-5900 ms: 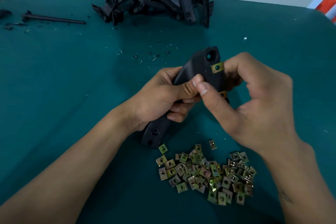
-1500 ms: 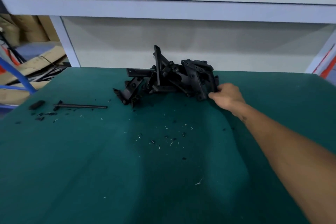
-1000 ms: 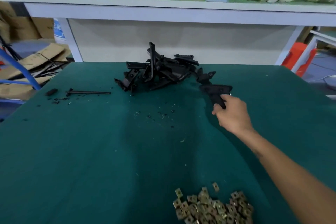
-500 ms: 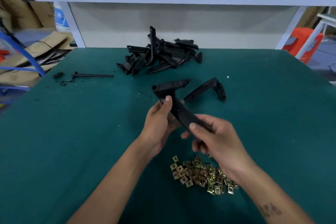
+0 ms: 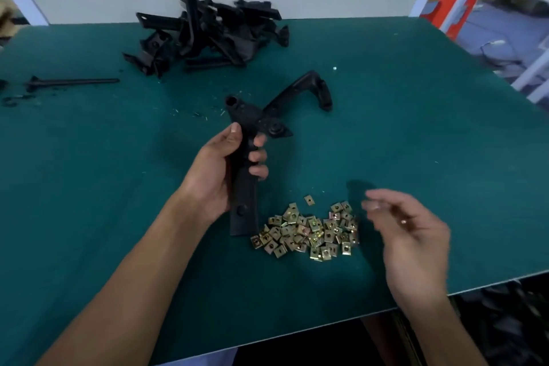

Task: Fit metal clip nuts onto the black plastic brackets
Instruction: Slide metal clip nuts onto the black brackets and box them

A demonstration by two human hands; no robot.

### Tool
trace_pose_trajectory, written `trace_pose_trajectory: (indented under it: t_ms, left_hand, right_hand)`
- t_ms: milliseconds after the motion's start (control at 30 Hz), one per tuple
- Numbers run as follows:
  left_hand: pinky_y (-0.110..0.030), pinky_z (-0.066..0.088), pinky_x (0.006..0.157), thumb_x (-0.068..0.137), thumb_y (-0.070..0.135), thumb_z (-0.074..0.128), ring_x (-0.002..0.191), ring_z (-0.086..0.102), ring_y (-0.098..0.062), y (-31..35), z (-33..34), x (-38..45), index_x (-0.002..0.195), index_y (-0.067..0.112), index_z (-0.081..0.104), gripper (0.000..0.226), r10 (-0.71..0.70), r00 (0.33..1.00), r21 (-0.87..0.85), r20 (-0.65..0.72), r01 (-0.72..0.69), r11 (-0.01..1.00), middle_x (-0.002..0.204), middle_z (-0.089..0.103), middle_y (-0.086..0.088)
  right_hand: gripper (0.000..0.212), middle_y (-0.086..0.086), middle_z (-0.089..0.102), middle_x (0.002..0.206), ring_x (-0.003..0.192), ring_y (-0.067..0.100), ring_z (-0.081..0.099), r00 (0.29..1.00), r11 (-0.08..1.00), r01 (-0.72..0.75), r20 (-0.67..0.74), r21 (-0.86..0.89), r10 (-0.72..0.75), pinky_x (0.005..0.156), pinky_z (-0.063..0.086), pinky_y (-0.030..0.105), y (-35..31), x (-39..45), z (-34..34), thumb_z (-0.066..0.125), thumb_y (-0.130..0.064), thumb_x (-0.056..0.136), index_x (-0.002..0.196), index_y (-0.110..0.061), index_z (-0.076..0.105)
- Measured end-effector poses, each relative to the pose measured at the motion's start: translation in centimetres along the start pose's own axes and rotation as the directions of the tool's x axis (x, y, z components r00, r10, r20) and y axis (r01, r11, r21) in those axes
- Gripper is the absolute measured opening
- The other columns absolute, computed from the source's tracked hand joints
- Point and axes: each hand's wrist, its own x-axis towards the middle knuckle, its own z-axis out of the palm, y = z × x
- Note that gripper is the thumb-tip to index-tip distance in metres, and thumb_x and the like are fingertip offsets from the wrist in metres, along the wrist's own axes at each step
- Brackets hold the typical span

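Head view: left hand (image 5: 221, 175) fingers (image 5: 258, 155) wrap the black plastic bracket (image 5: 244, 163) mid-length. Right hand (image 5: 411, 235), blurred, fingers loosely spread, hovers just right of the clip nut pile (image 5: 309, 232).

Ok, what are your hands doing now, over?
Left hand grips black bracket. Right hand blurred, empty beside clip nut pile. Nothing in the way.

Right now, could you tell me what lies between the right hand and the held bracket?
The pile of clip nuts on the mat, seen in the head view.
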Motion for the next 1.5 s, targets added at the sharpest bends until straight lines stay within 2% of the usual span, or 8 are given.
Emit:
trace_pose_trajectory:
  t_ms: [100,233,433,600,733,1100,1300,1500]
  left_hand:
    - [-0.019,0.038,0.049,0.107,0.027,0.042,0.060,0.040,-0.009,-0.1,-0.3,0.1,0.083,0.019,0.064,0.034,-0.004,0.998,0.043,0.068,0.001,0.999,0.080,0.055,0.000]
    - [-0.018,0.036,0.047,0.106,0.031,0.044,0.059,0.036,-0.008,-0.1,-0.4,0.2,0.089,0.018,0.062,0.028,-0.013,0.996,0.127,0.089,0.001,0.992,0.080,0.052,0.001]
    - [-0.018,0.033,0.045,0.100,0.038,0.054,0.058,0.033,-0.007,-0.5,-0.4,0.1,0.094,0.015,0.045,0.026,-0.051,0.997,0.206,0.061,0.038,0.978,0.081,0.049,0.003]
    - [-0.018,0.033,0.044,0.104,0.037,0.049,0.057,0.032,-0.008,-0.5,-0.3,0.2,0.095,0.017,0.043,0.023,-0.061,0.998,0.192,-0.003,0.061,0.980,0.078,0.048,0.003]
    - [-0.018,0.033,0.044,0.103,0.039,0.050,0.058,0.031,-0.008,-0.6,-0.3,0.1,0.094,0.018,0.041,0.026,-0.082,0.996,0.201,-0.019,0.084,0.976,0.077,0.045,0.003]
    - [-0.018,0.033,0.043,0.102,0.039,0.052,0.057,0.031,-0.008,-0.5,-0.6,0.6,0.091,0.018,0.042,0.026,-0.100,0.995,0.181,-0.024,0.103,0.978,0.076,0.043,0.004]
    - [-0.015,0.034,0.040,0.102,0.037,0.049,0.055,0.032,-0.005,0.3,-1.3,2.2,0.091,0.016,0.046,0.024,-0.161,0.987,0.072,0.007,0.160,0.985,0.075,0.042,0.004]
    - [-0.015,0.039,0.040,0.098,0.035,0.053,0.055,0.038,-0.005,0.8,-1.7,3.3,0.102,0.015,0.047,0.021,-0.213,0.974,0.039,0.077,0.211,0.977,0.076,0.045,0.001]
  right_hand:
    - [0.029,-0.011,0.066,0.102,0.085,0.008,0.065,0.985,0.922,0.113,0.167,-0.370,-0.054,0.078,0.049,0.013,-0.5,0.2,0.5,0.074,-0.003,0.089,0.103,-0.028,0.078]
    - [0.026,-0.013,0.058,0.100,0.068,0.010,0.058,0.960,0.841,0.182,0.279,-0.510,-0.038,0.068,0.044,0.010,-1.0,1.2,0.6,0.078,-0.012,0.088,0.111,-0.025,0.077]
    - [0.018,-0.011,0.066,0.088,0.068,0.005,0.059,0.942,0.894,0.029,0.310,-0.448,0.125,0.065,0.045,0.013,-1.5,3.2,0.3,0.084,-0.007,0.080,0.080,-0.023,0.078]
    - [0.021,-0.010,0.070,0.091,0.071,0.009,0.063,0.980,0.919,0.074,0.201,-0.388,0.007,0.067,0.048,0.012,-1.1,2.5,0.0,0.078,0.002,0.082,0.090,-0.017,0.078]
    - [0.028,-0.012,0.069,0.100,0.072,0.011,0.062,0.967,0.897,0.086,0.254,-0.434,0.030,0.068,0.048,0.011,-1.1,2.4,-0.1,0.076,0.007,0.081,0.096,-0.016,0.080]
    - [0.022,-0.013,0.061,0.071,0.052,0.004,0.051,0.950,0.879,0.030,0.287,-0.476,0.124,0.051,0.039,0.011,-1.7,2.9,-0.6,0.081,-0.002,0.081,0.074,-0.021,0.074]
    - [0.023,-0.012,0.061,0.066,0.050,0.002,0.048,0.919,0.859,0.121,0.384,-0.498,0.092,0.048,0.037,0.011,-1.6,3.8,0.6,0.081,-0.003,0.073,0.067,-0.021,0.068]
    - [0.023,-0.005,0.067,0.065,0.054,0.001,0.055,0.886,0.950,-0.044,0.427,-0.310,0.181,0.055,0.045,0.014,-0.9,8.0,1.7,0.076,0.002,0.076,0.070,-0.020,0.072]
